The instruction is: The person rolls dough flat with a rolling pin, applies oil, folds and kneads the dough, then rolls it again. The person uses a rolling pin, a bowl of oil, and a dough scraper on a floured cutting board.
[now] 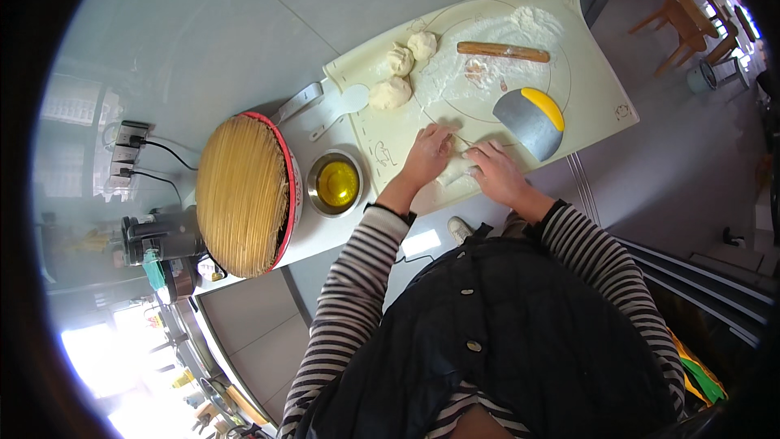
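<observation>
On the floured pastry mat (600,94), my left hand (431,149) and my right hand (492,167) rest side by side near its front edge. Pale dough (458,166) shows between them, touched by the fingers of both; its full shape is partly hidden. Beyond my hands lie a dough scraper (529,124) with a yellow grip and a wooden rolling pin (503,52). Three dough lumps sit at the mat's left: a front one (390,93), a middle one (400,61) and a back one (422,46). Loose flour (535,23) is heaped behind the pin.
Left of the mat stands a metal bowl of yellow liquid (337,184), beside a red-rimmed basin with a lid of straw-like stalks (244,195). A white spatula or spoon (350,100) lies near the lumps. Plugged cords (161,145) run from wall sockets behind the basin.
</observation>
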A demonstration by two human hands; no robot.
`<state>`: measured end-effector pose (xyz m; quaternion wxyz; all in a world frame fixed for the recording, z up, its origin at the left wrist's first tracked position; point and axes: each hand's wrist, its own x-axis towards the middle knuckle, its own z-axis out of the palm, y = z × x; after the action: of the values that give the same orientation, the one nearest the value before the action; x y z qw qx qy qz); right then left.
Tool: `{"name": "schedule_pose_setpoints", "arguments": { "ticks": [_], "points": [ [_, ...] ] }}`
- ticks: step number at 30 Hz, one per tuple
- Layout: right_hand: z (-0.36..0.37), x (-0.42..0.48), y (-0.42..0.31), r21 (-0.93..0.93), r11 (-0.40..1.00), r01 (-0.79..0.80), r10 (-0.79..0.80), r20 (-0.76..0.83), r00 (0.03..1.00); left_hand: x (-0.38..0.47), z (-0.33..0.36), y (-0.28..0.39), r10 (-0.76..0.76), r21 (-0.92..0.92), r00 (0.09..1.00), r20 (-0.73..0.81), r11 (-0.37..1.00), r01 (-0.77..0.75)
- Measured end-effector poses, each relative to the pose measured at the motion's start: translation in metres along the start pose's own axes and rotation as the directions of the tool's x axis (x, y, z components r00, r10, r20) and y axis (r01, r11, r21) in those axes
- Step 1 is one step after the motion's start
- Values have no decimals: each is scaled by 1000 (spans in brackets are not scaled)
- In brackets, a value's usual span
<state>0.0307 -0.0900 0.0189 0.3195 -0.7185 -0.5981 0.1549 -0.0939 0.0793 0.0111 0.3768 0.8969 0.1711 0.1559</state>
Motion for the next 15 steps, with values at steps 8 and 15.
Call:
{"name": "schedule_pose_setpoints", "arguments": {
  "ticks": [8, 15],
  "points": [
    [-3, -7, 0, -54, 994, 98, -97, 24, 995, 24, 0, 3, 110, 211, 964, 243, 964, -164],
    [-4, -10, 3, 34, 999, 6, -7, 16, 1000, -36, -11, 23, -298, -112, 954, -23, 949, 294]
  ]
}}
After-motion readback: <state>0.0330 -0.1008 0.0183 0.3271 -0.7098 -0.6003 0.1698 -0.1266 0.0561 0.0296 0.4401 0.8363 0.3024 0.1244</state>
